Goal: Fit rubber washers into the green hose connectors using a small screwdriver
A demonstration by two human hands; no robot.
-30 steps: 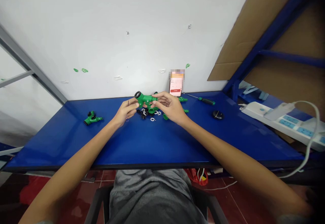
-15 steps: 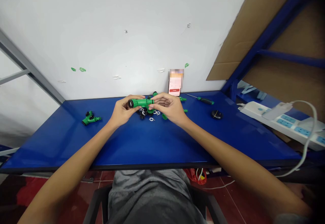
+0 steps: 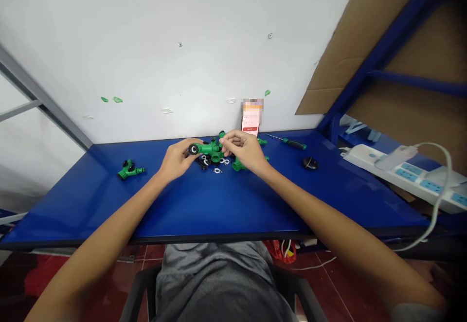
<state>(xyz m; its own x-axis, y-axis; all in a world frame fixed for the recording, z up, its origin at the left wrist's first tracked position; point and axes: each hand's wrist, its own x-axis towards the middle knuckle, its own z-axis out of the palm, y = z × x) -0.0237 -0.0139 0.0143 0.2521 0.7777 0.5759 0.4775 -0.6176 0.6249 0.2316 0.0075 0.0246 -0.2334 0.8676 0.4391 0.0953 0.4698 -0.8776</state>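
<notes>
My left hand is closed around a green plastic hose fitting, held above the table with its black round end turned toward me. My right hand is at the fitting's far right end, thumb and fingertips pinched together. Whether a small part is between those fingers I cannot make out. Under and behind the hands lie more green fittings, several white rings and small black parts, partly hidden by the fingers.
A green Y-shaped fitting with black knobs lies to the left. Along the wall are a propped phone and a screwdriver. A black round object and a white power strip are on the right.
The fitting has turned so its black end faces me more directly. My right hand's fingers have drawn together and shifted slightly at the fitting's right end. My left hand keeps its hold.
</notes>
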